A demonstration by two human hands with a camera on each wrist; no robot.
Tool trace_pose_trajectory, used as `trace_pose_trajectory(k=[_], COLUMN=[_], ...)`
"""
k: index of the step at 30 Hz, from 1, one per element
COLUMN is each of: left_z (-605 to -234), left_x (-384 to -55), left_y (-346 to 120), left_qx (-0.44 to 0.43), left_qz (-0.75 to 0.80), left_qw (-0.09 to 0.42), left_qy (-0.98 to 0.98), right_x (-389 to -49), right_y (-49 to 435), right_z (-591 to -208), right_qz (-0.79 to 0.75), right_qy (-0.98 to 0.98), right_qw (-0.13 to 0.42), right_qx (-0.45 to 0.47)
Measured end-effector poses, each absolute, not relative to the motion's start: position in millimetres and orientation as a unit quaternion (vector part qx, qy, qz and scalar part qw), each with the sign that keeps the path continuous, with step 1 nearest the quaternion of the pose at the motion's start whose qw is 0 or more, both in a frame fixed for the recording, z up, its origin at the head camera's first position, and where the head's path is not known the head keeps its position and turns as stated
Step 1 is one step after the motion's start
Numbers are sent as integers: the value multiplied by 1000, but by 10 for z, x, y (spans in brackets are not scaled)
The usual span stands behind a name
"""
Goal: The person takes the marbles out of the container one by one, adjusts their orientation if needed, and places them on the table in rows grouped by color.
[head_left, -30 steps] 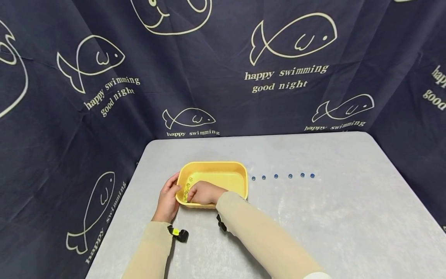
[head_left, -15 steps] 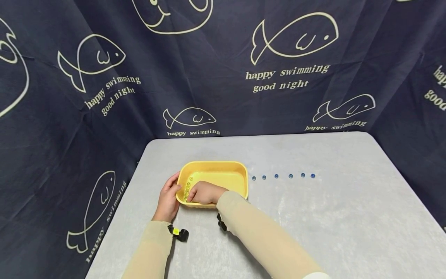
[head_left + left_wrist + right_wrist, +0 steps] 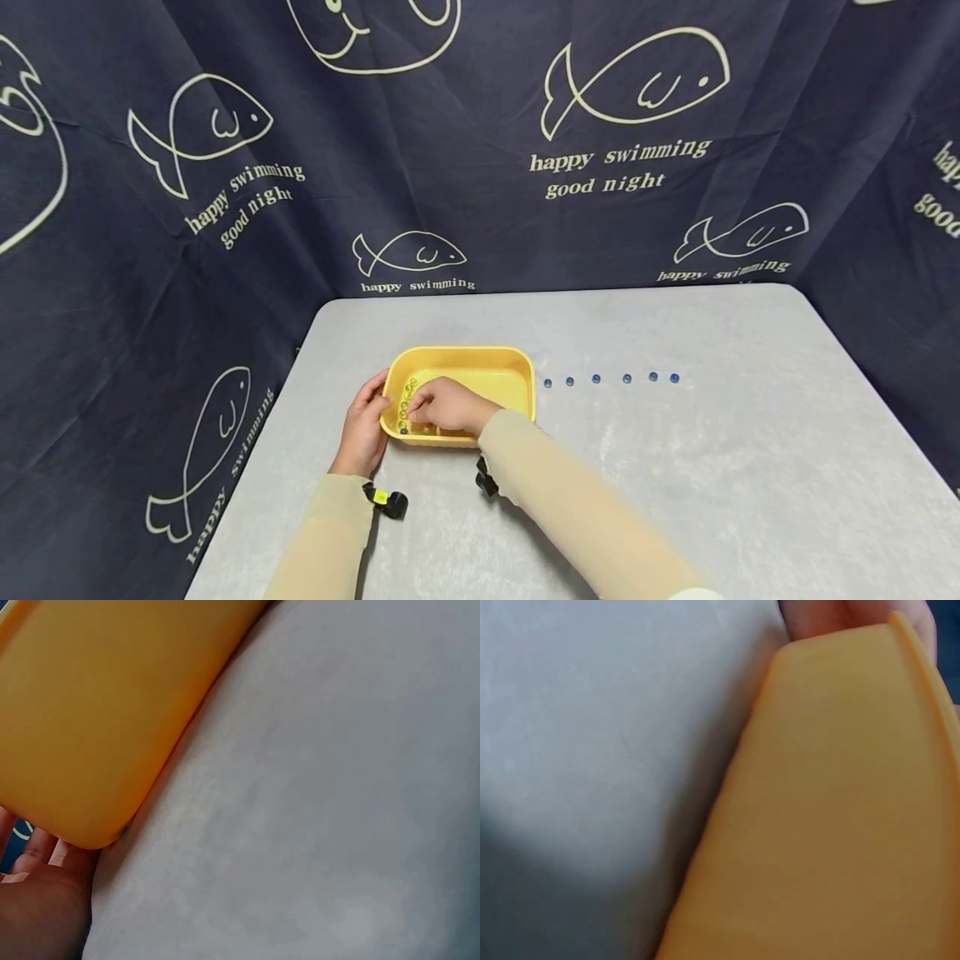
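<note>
A yellow plastic tub sits on the table's left half. My left hand grips its left end, thumb at the rim; in the left wrist view the left hand's fingers lie against the tub's outer wall. Over the tub's inside, my right hand has its fingers bent down toward the left wall. I cannot tell whether they pinch anything. Several small clear, yellowish marbles lie along that wall, with one blue marble at the near-left corner.
Right of the tub, several blue marbles form a spaced row on the grey table. A dark blue curtain with fish drawings hangs behind and at both sides. In the right wrist view, the tub's outer wall fills much of the frame.
My right hand has risen slightly and shifted right from the tub's near-left corner, uncovering the blue marble there. Marbles along the left wall have shifted a little. The left hand keeps its grip.
</note>
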State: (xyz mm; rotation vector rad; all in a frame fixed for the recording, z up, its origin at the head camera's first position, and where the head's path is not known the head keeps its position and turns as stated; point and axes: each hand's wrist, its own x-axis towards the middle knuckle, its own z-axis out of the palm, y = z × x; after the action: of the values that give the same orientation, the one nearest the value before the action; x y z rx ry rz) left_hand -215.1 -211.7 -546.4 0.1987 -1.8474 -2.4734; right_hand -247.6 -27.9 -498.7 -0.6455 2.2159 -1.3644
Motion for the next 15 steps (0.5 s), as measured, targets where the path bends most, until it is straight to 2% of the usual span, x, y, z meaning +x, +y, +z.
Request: trace_pose_trajectory(k=[7,15], left_z=[-5468,-5468], left_x=[-2165,-2180], left_y=[-2110,-2123], left_qx=[68,74], left_qz=[-805,-796], left_qw=[24,21], left_qy=[-588,-601], right_x=[-2461,-2426], right_y=[-82,119], right_z=[-4915,-4814], right_qz=[-545,-596], right_qy=[794,769], right_qw=[155,125], right_qx=[-218,-194])
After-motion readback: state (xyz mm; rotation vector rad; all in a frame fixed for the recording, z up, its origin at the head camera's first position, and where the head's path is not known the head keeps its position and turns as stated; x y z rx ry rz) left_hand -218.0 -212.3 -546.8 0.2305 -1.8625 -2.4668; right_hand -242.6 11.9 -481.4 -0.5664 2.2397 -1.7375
